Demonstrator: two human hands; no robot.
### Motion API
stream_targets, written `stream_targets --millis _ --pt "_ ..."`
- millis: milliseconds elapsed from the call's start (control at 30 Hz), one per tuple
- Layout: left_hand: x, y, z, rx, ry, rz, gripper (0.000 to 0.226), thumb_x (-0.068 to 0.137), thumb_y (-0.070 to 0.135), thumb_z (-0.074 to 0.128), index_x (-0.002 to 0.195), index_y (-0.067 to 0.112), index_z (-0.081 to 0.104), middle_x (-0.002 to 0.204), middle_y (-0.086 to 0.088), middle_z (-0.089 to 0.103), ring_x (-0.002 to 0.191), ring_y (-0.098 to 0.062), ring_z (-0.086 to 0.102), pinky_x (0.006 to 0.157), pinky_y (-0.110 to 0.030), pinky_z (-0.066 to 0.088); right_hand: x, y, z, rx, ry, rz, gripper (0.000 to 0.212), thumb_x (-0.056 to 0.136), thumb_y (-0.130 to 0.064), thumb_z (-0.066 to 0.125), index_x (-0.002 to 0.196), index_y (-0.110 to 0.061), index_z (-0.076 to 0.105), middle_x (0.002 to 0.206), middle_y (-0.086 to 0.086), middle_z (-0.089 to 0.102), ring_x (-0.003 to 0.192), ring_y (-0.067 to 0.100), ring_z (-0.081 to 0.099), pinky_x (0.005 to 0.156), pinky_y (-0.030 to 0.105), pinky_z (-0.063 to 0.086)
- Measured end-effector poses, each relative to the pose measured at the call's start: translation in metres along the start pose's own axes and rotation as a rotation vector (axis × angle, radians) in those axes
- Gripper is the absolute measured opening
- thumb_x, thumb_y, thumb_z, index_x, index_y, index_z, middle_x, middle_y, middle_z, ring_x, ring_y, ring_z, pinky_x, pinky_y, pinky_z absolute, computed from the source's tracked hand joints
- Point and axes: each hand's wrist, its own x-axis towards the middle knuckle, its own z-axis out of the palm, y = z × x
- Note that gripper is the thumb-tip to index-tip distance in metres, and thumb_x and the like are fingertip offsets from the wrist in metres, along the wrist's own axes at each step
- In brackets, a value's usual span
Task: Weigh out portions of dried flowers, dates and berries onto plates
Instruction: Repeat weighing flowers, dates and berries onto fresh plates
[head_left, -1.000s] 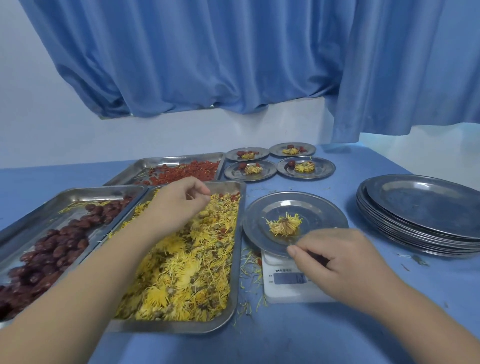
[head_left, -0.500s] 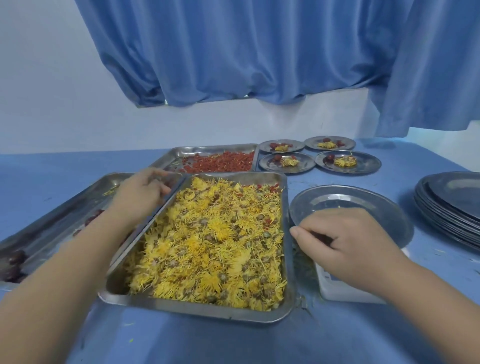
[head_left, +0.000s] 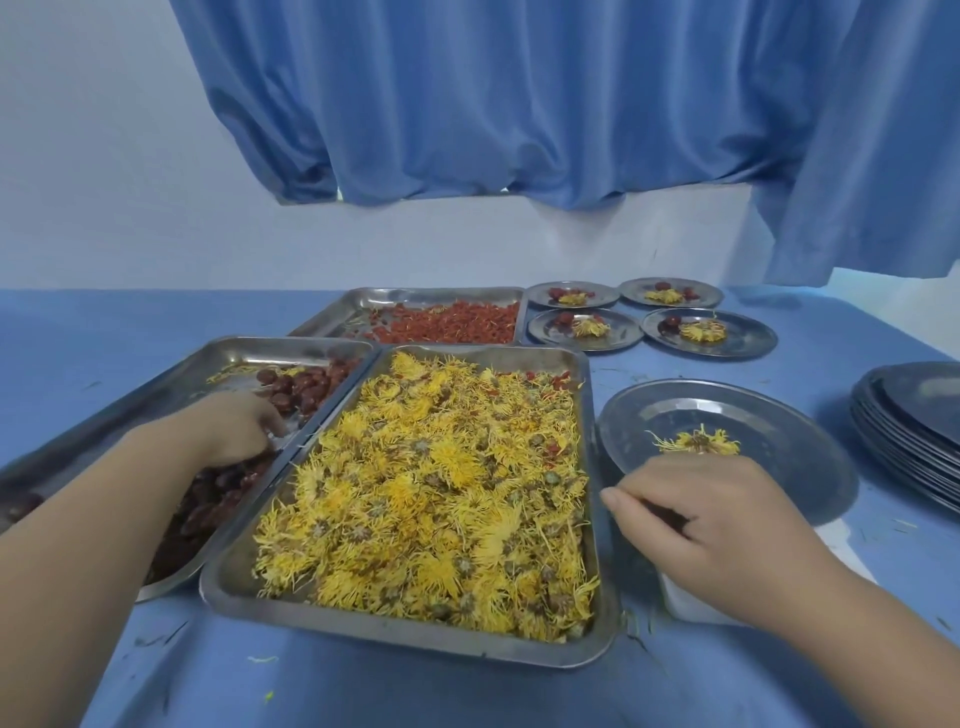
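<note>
A steel tray of yellow dried flowers (head_left: 431, 483) lies in front of me. To its left is the tray of dark red dates (head_left: 306, 387), and my left hand (head_left: 234, 431) is down in it with its fingers curled among the dates; its fingertips are hidden. Behind stands the tray of red berries (head_left: 457, 327). At the right a steel plate (head_left: 774, 410) with one dried flower (head_left: 696, 441) sits on a white scale (head_left: 691, 603). My right hand (head_left: 706, 525) pinches the plate's near rim.
Several filled small plates (head_left: 582, 330) stand at the back right, each with flowers and red fruit. A stack of bare steel plates (head_left: 914, 426) is at the far right edge. Blue cloth covers the table; a blue curtain hangs behind.
My left hand moved left from the flower tray into the date tray. My view swung left. My right hand stayed at the plate's rim.
</note>
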Motion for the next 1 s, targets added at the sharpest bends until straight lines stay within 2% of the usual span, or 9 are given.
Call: stream_targets --millis 233,367,467,533,600,667,733,867,1000 --pt "-0.003 -0.001 0.003 0.004 0.079 0.024 0.032 0.087 0.012 0.065 0.117 0.021 0.07 0.121 0.001 0.068 0.107 -0.016 0.062 0.098 -0.03 0.046 -0.004 0.004 -0.007 0.03 0.02 0.071 0.041 0.09 -0.033 0.049 0.053 -0.02 0.039 0.047 -0.004 0.037 0.047 0.012 0.038 0.045 0.036 0.043" --pt "-0.013 0.011 -0.007 -0.17 0.239 0.098 0.012 0.085 0.014 0.068 0.09 0.025 0.07 0.095 0.004 0.072 0.081 -0.01 0.062 0.078 -0.03 0.053 -0.004 0.008 -0.009 0.049 0.035 0.107 0.045 0.092 -0.025 0.057 0.053 -0.015 0.038 0.046 -0.003 0.035 0.046 0.015 0.038 0.046 0.035 0.042" --pt "-0.024 0.039 -0.022 -0.275 0.337 0.207 0.018 0.082 0.007 0.066 0.078 0.025 0.068 0.075 0.009 0.067 0.064 -0.007 0.059 0.054 -0.021 0.041 -0.004 0.01 -0.012 0.076 0.063 0.128 0.046 0.092 -0.02 0.06 0.052 -0.015 0.037 0.046 -0.002 0.033 0.047 0.014 0.036 0.047 0.035 0.04" --pt "-0.033 0.067 -0.033 -0.343 0.36 0.298 0.023 0.082 0.005 0.066 0.082 0.028 0.066 0.085 0.011 0.065 0.075 -0.006 0.062 0.057 -0.016 0.039 -0.005 0.013 -0.015 0.093 0.076 0.15 0.045 0.092 -0.021 0.06 0.052 -0.016 0.039 0.047 -0.001 0.035 0.047 0.013 0.037 0.049 0.034 0.04" --pt "-0.045 0.098 -0.04 -0.477 0.303 0.366 0.027 0.084 0.008 0.066 0.097 0.031 0.065 0.099 0.014 0.063 0.082 -0.003 0.064 0.059 -0.015 0.048 -0.006 0.019 -0.02 0.097 0.1 0.181 0.043 0.091 -0.021 0.06 0.052 -0.015 0.042 0.047 0.0 0.036 0.047 0.014 0.038 0.05 0.03 0.037" --pt "-0.059 0.132 -0.045 -0.58 0.217 0.455 0.032 0.085 0.013 0.067 0.105 0.037 0.062 0.105 0.015 0.061 0.071 -0.001 0.067 0.053 -0.019 0.054 -0.008 0.028 -0.026 0.085 0.137 0.222 0.042 0.091 -0.02 0.061 0.053 -0.014 0.044 0.048 0.002 0.037 0.049 0.016 0.039 0.05 0.027 0.035" --pt "-0.071 0.166 -0.046 -0.568 0.182 0.565 0.034 0.084 0.016 0.067 0.104 0.043 0.06 0.106 0.018 0.057 0.065 0.01 0.061 0.048 -0.012 0.046 -0.01 0.038 -0.032 0.085 0.191 0.277 0.039 0.09 -0.02 0.063 0.055 -0.011 0.049 0.051 0.005 0.041 0.051 0.017 0.041 0.05 0.027 0.035" --pt "-0.084 0.229 -0.037 -0.487 0.134 0.712 0.03 0.085 0.019 0.064 0.106 0.04 0.061 0.101 0.025 0.052 0.078 0.016 0.052 0.058 -0.006 0.04 -0.017 0.058 -0.037 0.15 0.29 0.408 0.039 0.088 -0.035 0.06 0.063 -0.006 0.06 0.052 0.006 0.051 0.052 0.019 0.045 0.051 0.03 0.037" --pt "-0.081 0.273 -0.024 -0.418 0.073 0.736 0.03 0.087 0.017 0.06 0.113 0.033 0.06 0.104 0.012 0.057 0.081 0.001 0.055 0.063 -0.017 0.044 -0.019 0.065 -0.036 0.157 0.312 0.448 0.048 0.086 -0.048 0.051 0.065 -0.007 0.062 0.053 0.005 0.052 0.048 0.014 0.043 0.05 0.026 0.036"
